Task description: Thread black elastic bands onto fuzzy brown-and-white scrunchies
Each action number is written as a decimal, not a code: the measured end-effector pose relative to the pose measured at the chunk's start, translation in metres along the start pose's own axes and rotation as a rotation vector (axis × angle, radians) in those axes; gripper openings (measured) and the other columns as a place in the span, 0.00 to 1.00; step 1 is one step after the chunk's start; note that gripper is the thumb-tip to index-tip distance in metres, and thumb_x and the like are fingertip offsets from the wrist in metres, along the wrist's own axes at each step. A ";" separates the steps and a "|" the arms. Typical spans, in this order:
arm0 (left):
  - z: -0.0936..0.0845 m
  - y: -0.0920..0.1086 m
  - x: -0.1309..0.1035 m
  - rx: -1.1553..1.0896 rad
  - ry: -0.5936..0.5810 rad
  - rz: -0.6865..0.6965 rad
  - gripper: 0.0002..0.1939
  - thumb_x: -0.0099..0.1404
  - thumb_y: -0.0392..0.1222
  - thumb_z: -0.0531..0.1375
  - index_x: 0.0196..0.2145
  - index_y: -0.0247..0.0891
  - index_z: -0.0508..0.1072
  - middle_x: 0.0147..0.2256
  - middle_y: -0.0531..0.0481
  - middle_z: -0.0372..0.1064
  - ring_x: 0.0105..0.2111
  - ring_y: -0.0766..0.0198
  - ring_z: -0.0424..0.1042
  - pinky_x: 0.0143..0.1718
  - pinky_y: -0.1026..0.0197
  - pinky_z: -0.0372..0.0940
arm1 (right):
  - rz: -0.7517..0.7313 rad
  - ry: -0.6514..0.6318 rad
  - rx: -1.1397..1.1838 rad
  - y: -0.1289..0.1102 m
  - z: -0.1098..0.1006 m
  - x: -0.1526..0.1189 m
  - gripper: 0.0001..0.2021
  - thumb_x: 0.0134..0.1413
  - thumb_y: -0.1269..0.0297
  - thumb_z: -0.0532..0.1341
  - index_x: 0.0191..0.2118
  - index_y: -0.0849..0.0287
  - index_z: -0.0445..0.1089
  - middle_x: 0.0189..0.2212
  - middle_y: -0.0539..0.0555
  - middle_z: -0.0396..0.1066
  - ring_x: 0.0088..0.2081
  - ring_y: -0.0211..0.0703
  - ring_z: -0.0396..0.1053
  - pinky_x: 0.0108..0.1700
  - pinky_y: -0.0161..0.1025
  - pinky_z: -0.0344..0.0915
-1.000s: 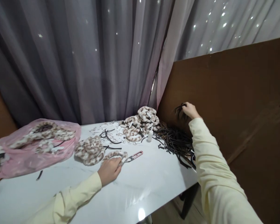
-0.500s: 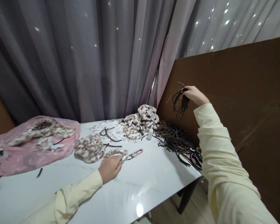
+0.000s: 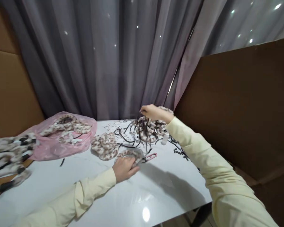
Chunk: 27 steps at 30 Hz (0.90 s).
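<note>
Pinched together high above the tabletop, the right hand (image 3: 153,112) holds a small bunch of dark cords (image 3: 142,127) that dangle below its fingers, their ends trailing over the heap of spotted furry bands (image 3: 149,132) beneath. Down and to the near side of that grip, the left hand (image 3: 124,167) is closed over one furry band (image 3: 130,154) lying flat on the white table (image 3: 85,189), with the pink-handled snips (image 3: 150,156) just beside its fingertips. Keeping the pinch firm and lifting the bunch clear of the heap looks wise, since loose ends could snag the fur.
</note>
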<state>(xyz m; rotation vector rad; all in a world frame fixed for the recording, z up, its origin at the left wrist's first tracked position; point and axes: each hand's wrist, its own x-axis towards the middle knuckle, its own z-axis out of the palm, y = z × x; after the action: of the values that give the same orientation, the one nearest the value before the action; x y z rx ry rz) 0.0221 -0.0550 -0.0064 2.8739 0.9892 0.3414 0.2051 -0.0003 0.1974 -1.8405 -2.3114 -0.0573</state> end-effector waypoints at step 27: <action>-0.006 -0.008 0.018 0.218 -0.075 0.071 0.15 0.66 0.39 0.44 0.44 0.32 0.66 0.33 0.38 0.71 0.33 0.54 0.72 0.31 0.58 0.64 | -0.162 -0.346 1.461 0.006 0.057 -0.029 0.13 0.45 0.68 0.65 0.39 0.65 0.71 0.29 0.53 0.73 0.22 0.33 0.69 0.22 0.28 0.65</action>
<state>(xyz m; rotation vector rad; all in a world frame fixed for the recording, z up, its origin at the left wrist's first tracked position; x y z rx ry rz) 0.0294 -0.0374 0.0018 3.0958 0.9690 0.1357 0.2102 -0.0182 0.1364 -0.8674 -1.6534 1.5321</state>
